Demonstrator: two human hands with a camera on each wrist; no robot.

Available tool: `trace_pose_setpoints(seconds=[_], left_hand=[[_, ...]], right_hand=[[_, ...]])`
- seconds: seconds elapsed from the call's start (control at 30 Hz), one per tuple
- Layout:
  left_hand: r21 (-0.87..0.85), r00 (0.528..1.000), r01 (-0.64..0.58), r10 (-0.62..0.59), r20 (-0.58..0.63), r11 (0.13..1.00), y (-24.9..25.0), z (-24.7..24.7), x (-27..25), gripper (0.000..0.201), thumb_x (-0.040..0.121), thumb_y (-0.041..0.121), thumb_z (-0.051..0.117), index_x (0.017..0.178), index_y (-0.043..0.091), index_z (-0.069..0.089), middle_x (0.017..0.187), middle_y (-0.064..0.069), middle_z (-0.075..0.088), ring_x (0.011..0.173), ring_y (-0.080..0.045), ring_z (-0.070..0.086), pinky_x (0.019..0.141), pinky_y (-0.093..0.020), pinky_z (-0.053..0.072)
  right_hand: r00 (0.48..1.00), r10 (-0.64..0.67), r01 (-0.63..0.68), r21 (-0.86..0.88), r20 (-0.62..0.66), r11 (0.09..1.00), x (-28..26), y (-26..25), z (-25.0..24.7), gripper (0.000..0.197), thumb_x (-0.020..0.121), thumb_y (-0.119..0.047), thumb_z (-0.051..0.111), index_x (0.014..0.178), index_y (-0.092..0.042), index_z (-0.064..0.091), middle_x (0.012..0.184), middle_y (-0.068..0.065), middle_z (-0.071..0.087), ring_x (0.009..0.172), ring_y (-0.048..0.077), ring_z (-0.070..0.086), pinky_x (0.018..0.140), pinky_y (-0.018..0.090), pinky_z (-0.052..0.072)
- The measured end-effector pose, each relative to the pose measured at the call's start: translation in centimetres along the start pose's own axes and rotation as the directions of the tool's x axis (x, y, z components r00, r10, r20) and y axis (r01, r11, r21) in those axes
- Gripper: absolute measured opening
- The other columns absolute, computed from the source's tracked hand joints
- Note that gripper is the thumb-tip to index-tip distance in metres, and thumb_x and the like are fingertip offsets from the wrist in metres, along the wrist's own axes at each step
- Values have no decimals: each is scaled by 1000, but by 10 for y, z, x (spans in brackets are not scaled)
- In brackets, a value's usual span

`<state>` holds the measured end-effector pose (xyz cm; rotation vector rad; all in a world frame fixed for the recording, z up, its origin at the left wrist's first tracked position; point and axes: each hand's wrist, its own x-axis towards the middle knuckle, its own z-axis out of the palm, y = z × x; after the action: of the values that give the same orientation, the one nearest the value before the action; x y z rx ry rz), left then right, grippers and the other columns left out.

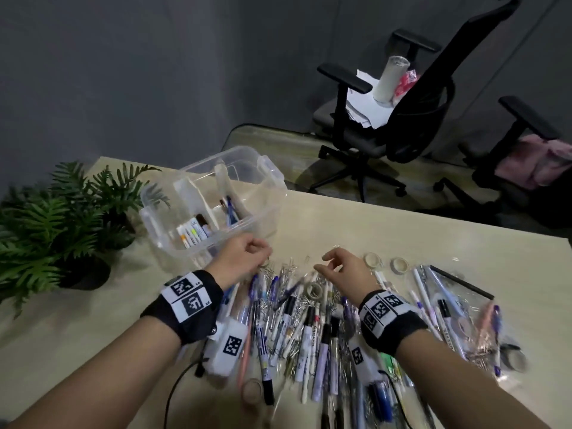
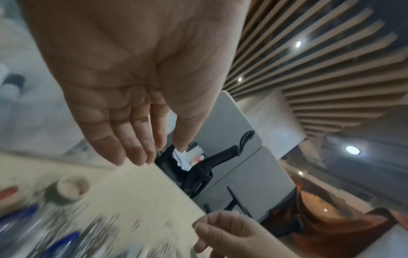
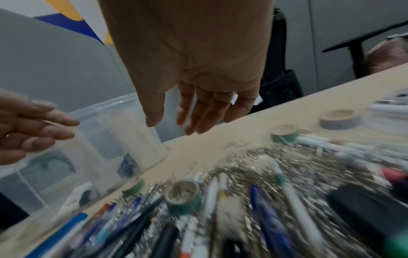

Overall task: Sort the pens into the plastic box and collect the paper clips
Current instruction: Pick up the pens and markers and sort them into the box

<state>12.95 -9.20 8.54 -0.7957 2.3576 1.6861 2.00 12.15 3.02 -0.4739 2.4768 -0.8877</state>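
A clear plastic box (image 1: 266, 168) stands at the back left of the table, with markers (image 1: 193, 233) and pens (image 1: 230, 209) in separate compartments. A big pile of pens (image 1: 309, 323) mixed with silver paper clips (image 1: 289, 270) covers the table in front of me. My left hand (image 1: 261, 253) hovers between the box and the pile, fingers loosely bent; in the left wrist view the left hand (image 2: 160, 152) holds nothing. My right hand (image 1: 322, 263) hangs over the clips, and in the right wrist view the right hand (image 3: 172, 126) is relaxed and empty.
Tape rolls (image 1: 373, 261) (image 1: 314, 290) lie among the pens. A clear pouch (image 1: 458, 305) with more pens sits at the right. A potted plant (image 1: 62, 218) stands at the left edge. Black office chairs (image 1: 402, 119) are beyond the table.
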Motion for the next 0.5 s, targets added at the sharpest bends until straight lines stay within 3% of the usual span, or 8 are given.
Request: trace_pose_setpoints(seconds=[0.1,0.17,0.33,0.43,0.5], left_hand=[[99,999,47,-48,2,994,-23,30,-1,22,87,25,66,103,12,61,93,-1,61,83,-12,58,67,-19,45],[128,996,92,-90,-24,988,-38,47,1,25,83,25,71,103,11,61,88,1,60,79,-12,56,65,-20,43],[205,989,148,-140,-50,967,-62,76,8,25,79,21,75,98,12,61,92,1,62,88,-16,60,74,-25,50],[233,981,190,-179,-69,954,-68,85,14,27,76,23,78,96,14,61,91,0,63,87,-17,62,80,-36,56],[267,978,208,-193,-84,941,-70,90,20,29,75,25,79,95,15,61,89,1,62,85,-16,61,79,-34,56]], right_hand=[[996,80,-77,-75,38,994,-14,29,3,28,82,-48,67,94,-25,57,85,-7,64,71,10,62,69,32,57],[990,114,-105,-106,86,989,-21,42,5,27,82,-51,65,90,-27,56,83,-9,63,72,8,62,71,34,59],[982,148,-126,-178,119,976,-29,54,9,27,79,-53,67,84,-27,60,80,-10,63,73,6,62,71,31,58],[975,144,-112,-184,172,977,-30,52,17,27,76,-52,69,76,-26,61,75,-8,62,68,4,61,69,26,57],[969,142,-97,-216,202,971,-28,56,26,29,75,-56,67,73,-27,63,72,-6,63,67,4,61,79,34,57]])
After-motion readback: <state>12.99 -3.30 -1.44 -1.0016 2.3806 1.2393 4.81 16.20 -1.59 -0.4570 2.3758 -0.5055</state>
